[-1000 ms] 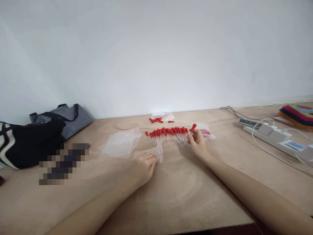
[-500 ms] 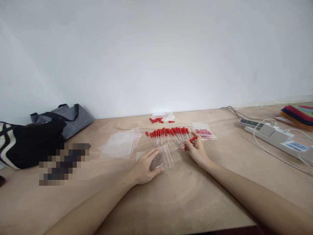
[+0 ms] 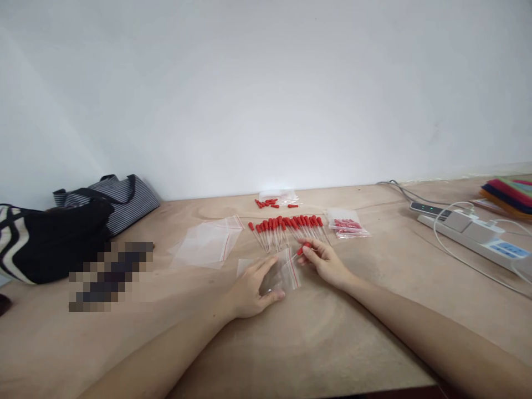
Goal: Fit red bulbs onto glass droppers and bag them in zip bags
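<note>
My right hand (image 3: 325,264) pinches a dropper (image 3: 306,247) by its red rubber bulb. The dropper's clear tube points left, its tip at the red-striped mouth of a clear zip bag (image 3: 286,271); whether the tip is inside I cannot tell. On that bag lies my left hand (image 3: 258,288), fingers stretched and thumb apart, pressing it to the table. Just beyond both hands, several red-bulbed droppers (image 3: 272,224) lie in a row, tubes toward me.
Flat zip bags (image 3: 203,246) lie to the left. A bag with red bulbs (image 3: 348,224) sits at right. Loose red bulbs (image 3: 266,203) lie near the wall. A power strip (image 3: 469,235) with cables stands far right, and a black bag (image 3: 62,244) far left.
My right hand has moved left and nearer with the dropper, bringing its tip to the mouth of the bag. My left hand stays on the bag.
</note>
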Motion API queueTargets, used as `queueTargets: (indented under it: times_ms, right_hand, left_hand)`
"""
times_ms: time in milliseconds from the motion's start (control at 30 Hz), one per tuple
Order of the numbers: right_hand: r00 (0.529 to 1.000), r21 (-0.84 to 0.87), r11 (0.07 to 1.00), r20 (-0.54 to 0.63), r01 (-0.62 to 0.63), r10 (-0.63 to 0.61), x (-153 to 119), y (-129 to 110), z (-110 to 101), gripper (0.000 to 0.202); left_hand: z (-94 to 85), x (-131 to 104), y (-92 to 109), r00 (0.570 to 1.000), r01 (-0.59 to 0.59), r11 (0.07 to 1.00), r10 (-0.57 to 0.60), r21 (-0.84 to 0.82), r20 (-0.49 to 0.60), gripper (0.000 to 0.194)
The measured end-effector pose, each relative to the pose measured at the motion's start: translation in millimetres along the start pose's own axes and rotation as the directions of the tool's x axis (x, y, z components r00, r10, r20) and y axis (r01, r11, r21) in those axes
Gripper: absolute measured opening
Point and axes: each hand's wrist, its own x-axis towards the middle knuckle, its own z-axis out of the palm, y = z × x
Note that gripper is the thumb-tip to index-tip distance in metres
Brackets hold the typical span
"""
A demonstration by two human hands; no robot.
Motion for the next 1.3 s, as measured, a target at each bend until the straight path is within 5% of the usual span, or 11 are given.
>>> queueTargets:
  times_ms: [100,433,967,1167,1300]
  right_hand:
    - [0.99,-0.103,0.994,0.128,-0.045,0.058,-3.1,-4.2,-3.3,0.034]
    - [0.983,-0.183,0.977,0.122,-0.111,0.134,-0.3,-9.3,-15.3,0.031]
    - [0.926,-0.359,0.929,0.373,0.089,0.055,1.5,-3.6,-8.5,0.022]
    - [0.98,-0.317,0.948,0.183,-0.015,0.076,6.2,0.9,7.9,0.025]
    - [0.993,-0.446,0.894,0.114,0.035,0.017,12.6,-5.5,-4.5,0.018]
  left_hand:
    - [2.1,0.2,4.9,0.999,-0.047,0.999,0.047,-0.006,-0.001,0.067]
    - [-19.1,-9.9,2.3,0.995,-0.038,0.998,0.033,0.054,0.097,0.048]
    - [-11.0,-6.4,-0.7,0.992,-0.068,0.994,0.058,0.09,0.112,0.048]
    - [-10.6,-5.9,-0.2,0.991,-0.072,0.993,0.061,0.098,0.119,0.047]
    - [-10.7,-5.8,-1.5,0.99,-0.073,0.993,0.061,0.09,0.124,0.048]
